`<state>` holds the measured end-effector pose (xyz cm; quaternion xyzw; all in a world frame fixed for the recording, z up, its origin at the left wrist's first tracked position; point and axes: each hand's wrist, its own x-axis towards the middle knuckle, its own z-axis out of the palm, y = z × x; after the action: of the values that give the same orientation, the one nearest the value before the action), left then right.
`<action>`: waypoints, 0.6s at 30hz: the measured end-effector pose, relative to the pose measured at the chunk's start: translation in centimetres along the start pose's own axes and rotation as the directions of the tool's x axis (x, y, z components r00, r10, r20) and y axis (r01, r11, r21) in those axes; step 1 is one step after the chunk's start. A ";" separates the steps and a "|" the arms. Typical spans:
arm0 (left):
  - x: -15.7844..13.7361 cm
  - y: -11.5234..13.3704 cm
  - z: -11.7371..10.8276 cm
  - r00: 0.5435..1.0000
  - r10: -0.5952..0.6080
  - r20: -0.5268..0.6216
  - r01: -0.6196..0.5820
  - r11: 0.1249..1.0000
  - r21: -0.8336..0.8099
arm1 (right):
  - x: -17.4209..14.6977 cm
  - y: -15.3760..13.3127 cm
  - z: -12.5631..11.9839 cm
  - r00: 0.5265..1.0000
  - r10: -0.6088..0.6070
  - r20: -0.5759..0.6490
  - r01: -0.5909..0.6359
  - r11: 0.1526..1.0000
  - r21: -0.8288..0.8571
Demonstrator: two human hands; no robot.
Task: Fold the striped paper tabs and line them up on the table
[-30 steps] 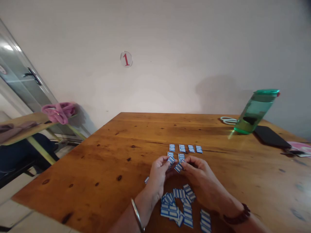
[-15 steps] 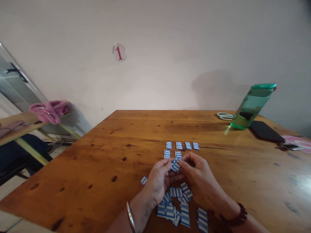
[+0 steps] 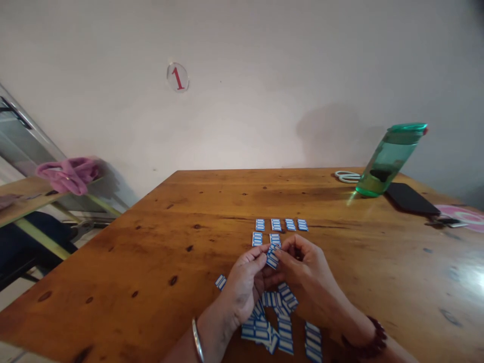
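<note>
Between my two hands is a small sheet of blue-and-white labels, raised a little above the table. My left hand pinches its left side between thumb and fingers. At its upper right edge, my right hand is closed with thumb and fingertips on the sheet. Below my wrists lies a loose pile of similar label pieces, partly hidden by my hands. Beyond my fingers, several small label pieces sit in two rows. One more piece lies left of my left hand.
The wooden table reaches to the wall. At the right stand a green water bottle, a white cable, a black flat device and a pink round item. A pink cloth rests on another table at left.
The whole view has shifted slightly. My hands stay on the same label sheet, with only a small shift in the fingers. The rows and the pile look unchanged.
</note>
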<state>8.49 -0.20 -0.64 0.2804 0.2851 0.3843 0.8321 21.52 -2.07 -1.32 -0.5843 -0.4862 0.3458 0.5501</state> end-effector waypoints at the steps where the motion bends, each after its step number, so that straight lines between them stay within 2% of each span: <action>1: 0.0 0.0 0.0 1.000 -0.001 0.007 0.001 1.000 -0.003 | 0.0 0.0 0.0 1.000 -0.005 -0.002 0.005 1.000 -0.014; 7: 0.0 -0.1 -0.1 0.999 0.008 0.042 -0.007 1.000 -0.013 | -0.2 0.1 0.1 0.999 -0.039 0.003 0.039 0.997 -0.069; 18: -0.1 -0.1 0.1 0.997 0.044 0.061 -0.052 0.989 0.139 | -0.3 -0.1 0.2 0.998 -0.068 0.010 0.069 0.985 -0.160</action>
<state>8.55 -0.35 -0.61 0.3559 0.2804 0.3749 0.8088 21.28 -2.28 -1.26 -0.6089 -0.5332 0.2877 0.5119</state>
